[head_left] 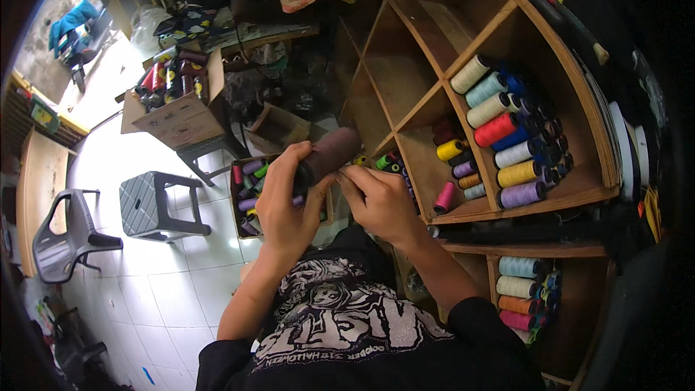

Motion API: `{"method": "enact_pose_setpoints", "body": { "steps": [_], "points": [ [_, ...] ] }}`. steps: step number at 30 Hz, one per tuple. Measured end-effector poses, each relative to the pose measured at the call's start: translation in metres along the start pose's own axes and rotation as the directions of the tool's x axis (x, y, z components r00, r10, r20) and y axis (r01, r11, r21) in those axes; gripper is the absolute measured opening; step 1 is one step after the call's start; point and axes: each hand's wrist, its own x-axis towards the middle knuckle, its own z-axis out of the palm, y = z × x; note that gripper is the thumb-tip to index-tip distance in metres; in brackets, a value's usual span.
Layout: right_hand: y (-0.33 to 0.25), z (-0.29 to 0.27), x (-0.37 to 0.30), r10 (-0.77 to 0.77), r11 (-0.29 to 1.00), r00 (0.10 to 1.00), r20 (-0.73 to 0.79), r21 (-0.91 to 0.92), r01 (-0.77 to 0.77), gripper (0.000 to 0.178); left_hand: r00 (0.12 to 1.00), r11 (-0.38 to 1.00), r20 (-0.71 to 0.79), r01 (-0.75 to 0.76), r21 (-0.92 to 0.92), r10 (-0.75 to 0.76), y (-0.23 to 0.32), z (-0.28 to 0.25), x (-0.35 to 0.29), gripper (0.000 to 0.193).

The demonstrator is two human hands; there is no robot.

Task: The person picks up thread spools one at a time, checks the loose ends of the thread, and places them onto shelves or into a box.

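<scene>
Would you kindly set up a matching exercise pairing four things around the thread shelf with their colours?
Things:
1. spool held in both hands
2. stool on the tiled floor
3. chair at the left
4. open box of spools

Colours:
A. cardboard brown
B. dark brown
C. grey, moulded with armrests
D. grey, square seat

Pairs: 1-B, 2-D, 3-C, 4-A
</scene>
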Motion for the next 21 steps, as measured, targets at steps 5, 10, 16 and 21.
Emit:
{"method": "enact_pose_setpoints", "body": {
  "steps": [5,10,16,21],
  "points": [
    [0.022,-0.028,-0.003,-0.08,0.996,0.996,0.03,-0.022,0.081,0.009,0.97,0.989,0.216,0.132,-0.065,-0.115,0.002,0.003,-0.007,0.047],
    [0.036,-0.041,-0.01,-0.041,0.998,0.998,0.057,0.059,0.037,0.01,0.851,0.858,0.478,0.399,-0.322,-0.216,-0.012,0.0,0.005,0.045],
    [0.049,-0.055,-0.006,0.05,0.964,0.988,0.148,0.251,-0.086,0.011,0.708,0.572,0.692,0.629,-0.527,-0.142,-0.008,-0.005,0.011,0.05],
    [0.057,-0.039,-0.022,0.245,0.593,0.945,0.217,0.737,-0.323,0.01,0.751,0.287,0.651,0.65,-0.703,-0.109,-0.014,0.013,0.006,0.052]
  ]
}}
